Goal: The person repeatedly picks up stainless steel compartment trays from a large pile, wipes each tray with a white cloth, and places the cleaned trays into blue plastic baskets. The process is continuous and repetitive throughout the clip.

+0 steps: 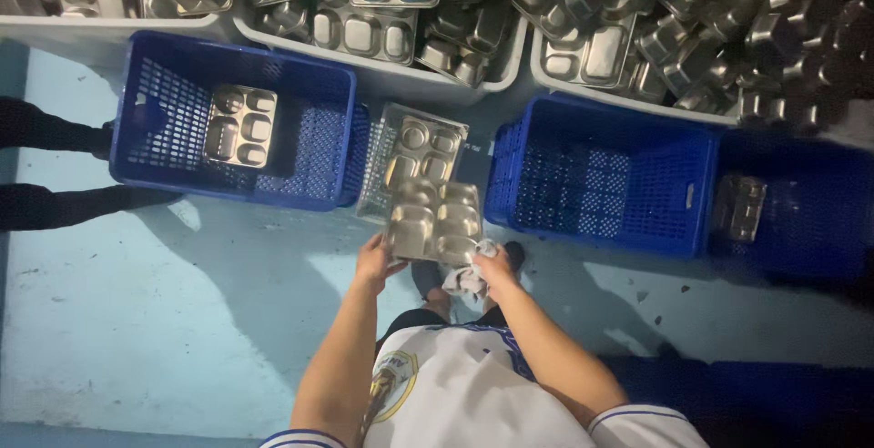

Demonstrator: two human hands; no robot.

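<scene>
white shirt [473, 393] above pale blue floor [137, 320], blue crates [601, 175].

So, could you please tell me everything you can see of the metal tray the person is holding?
The metal tray is a shiny, steel-looking rectangular meal tray with several pressed compartments, seemingly facing the camera. It is held up above the pale floor, between two blue crates. The left hand grips its lower left corner; the right hand, holding a crumpled cloth, meets its lower right corner. A similar tray lies just beyond it.
</scene>
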